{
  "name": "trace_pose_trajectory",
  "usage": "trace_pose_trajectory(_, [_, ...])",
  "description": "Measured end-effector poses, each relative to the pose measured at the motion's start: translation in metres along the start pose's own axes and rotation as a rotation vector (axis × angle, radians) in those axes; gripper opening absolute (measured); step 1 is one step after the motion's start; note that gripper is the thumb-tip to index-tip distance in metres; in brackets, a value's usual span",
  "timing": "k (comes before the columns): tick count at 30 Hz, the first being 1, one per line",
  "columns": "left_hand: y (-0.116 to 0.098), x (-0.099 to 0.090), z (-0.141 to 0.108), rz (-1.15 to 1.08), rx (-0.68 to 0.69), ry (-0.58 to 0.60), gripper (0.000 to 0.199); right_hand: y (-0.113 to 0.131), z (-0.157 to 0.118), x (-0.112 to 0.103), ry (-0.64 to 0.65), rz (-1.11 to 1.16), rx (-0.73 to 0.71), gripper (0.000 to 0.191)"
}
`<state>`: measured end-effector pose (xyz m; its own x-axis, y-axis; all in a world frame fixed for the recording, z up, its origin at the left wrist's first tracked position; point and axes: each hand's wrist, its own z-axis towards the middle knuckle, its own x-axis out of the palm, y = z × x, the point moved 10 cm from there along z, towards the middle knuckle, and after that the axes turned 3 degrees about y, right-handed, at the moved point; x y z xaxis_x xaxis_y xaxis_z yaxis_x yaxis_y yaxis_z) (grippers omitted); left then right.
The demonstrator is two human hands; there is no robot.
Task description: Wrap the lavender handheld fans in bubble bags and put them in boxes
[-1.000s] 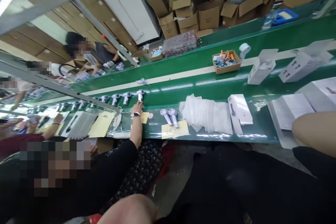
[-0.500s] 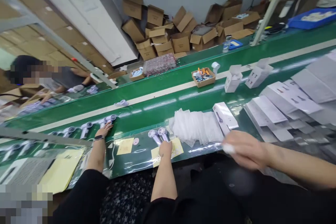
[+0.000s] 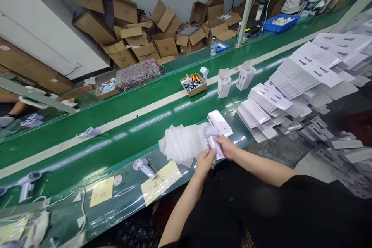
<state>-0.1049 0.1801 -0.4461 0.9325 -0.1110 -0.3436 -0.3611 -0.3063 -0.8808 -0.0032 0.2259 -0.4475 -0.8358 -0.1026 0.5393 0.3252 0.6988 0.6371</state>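
Observation:
A pale lavender handheld fan (image 3: 211, 131) is between my two hands above the right end of a stack of translucent white plastic sleeves (image 3: 181, 145). My left hand (image 3: 205, 161) pinches the lower part of its handle. From the other side, my right hand (image 3: 227, 148) has its fingers closed round the handle. The fan's head looks hazy, and I cannot tell whether a sleeve covers it. Just behind my hands lies a white printed box (image 3: 220, 123). A second lavender fan (image 3: 145, 168) lies to the left, its handle on a yellow note (image 3: 161, 183).
Flattened white cartons (image 3: 270, 99) are piled at the right. On the green conveyor (image 3: 151, 124) stand two open white boxes (image 3: 224, 83) and a small tray of tools (image 3: 193, 85). More fans (image 3: 29, 184) lie far left, near a white cable (image 3: 84, 209).
My left hand has lifted one of the two fans from the yellow note and brought it right. My right hand has come in to meet it. The view has swung right; the co-worker's hand is gone.

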Motion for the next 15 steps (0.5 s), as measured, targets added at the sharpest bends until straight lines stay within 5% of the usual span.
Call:
trace_pose_trajectory(5, [-0.006,0.040,0.036,0.621,0.129,0.130,0.021,0.050,-0.008,-0.058,-0.106,0.014,-0.046,0.022])
trace_pose_trajectory(9, [0.008,0.039,0.054,0.842,0.063,0.157,0.019,0.057,-0.027,-0.084,-0.037,-0.001,0.048,0.030])
trace_pose_trajectory(12, [-0.002,0.016,0.061,0.823,-0.029,0.025,0.026,0.046,-0.034,-0.072,0.116,-0.053,0.162,0.045])
trace_pose_trajectory(15, [-0.021,-0.004,0.062,0.468,-0.037,-0.119,0.027,0.033,-0.034,-0.038,0.348,-0.131,0.306,0.066])
